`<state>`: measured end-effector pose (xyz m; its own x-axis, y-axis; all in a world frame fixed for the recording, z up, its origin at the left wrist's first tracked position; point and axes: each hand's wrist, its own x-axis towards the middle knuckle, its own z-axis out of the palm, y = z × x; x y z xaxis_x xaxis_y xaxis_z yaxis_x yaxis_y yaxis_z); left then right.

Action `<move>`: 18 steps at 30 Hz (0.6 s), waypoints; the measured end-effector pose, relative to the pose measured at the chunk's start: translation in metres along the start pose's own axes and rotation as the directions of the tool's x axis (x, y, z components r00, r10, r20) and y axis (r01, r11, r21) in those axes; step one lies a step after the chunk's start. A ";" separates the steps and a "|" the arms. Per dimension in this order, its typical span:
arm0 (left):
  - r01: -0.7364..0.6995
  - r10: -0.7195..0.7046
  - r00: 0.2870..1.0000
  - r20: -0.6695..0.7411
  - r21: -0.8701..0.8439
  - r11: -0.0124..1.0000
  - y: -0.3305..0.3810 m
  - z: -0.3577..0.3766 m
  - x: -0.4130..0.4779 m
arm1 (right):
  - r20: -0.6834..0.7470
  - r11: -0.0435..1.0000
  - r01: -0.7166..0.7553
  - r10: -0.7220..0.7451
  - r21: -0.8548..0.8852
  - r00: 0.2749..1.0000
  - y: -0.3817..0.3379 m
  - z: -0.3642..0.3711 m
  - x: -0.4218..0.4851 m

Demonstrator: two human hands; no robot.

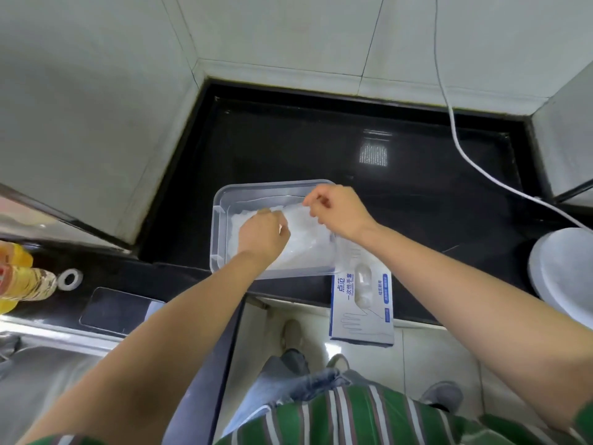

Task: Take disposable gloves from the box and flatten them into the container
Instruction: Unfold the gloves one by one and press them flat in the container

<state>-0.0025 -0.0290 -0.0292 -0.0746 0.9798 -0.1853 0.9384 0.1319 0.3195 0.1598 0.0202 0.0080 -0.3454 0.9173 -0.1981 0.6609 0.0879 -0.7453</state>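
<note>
Soft, wide-angle view; glare on black counter (373, 154).

Person wearing green shirt (369, 419), pale and dark-reddish stripes running down it. Short sleeves: left sleeve (64, 440) just peeking in at bottom edge, right sleeve (585, 422) showing plain green hem. Forearms going bare from there to left hand (263, 234) and right hand (333, 210). Wearing faded light-blue jeans (288, 383), fabric creasing. Grey left shoe (292, 332), grey right shoe (444, 396).

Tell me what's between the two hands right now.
A translucent disposable glove, pinched by the left hand and right hand, spans that gap above the clear container; head view.
</note>
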 end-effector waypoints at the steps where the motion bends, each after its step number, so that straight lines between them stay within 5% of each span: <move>1: -0.010 0.008 0.999 -0.048 -0.043 0.999 0.009 -0.003 -0.003 | -0.048 1.000 0.003 -0.003 0.013 0.999 0.003 -0.008 -0.005; 4: -0.071 0.047 0.988 -0.146 -0.164 0.984 0.044 -0.009 -0.019 | -0.125 0.999 -0.022 0.027 0.040 0.992 0.025 -0.023 -0.031; 7: -0.182 0.160 0.981 -0.108 -0.249 0.951 0.077 -0.004 -0.036 | -0.031 0.989 -0.149 0.149 0.003 0.988 0.052 -0.028 -0.055; 13: -0.242 0.300 0.916 0.265 -0.230 0.942 0.107 0.019 -0.074 | 0.199 0.877 -0.203 0.314 -0.435 0.929 0.074 -0.018 -0.098; 18: -0.054 0.129 0.826 0.549 -0.150 0.987 0.097 0.045 -0.099 | 0.146 0.735 -0.124 0.293 -0.667 0.945 0.071 0.008 -0.117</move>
<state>0.1110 -0.1196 -0.0218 0.2445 0.7437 -0.6222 0.8798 0.0996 0.4648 0.2415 -0.0836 -0.0270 -0.2306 0.8357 -0.4985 0.9728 0.2098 -0.0984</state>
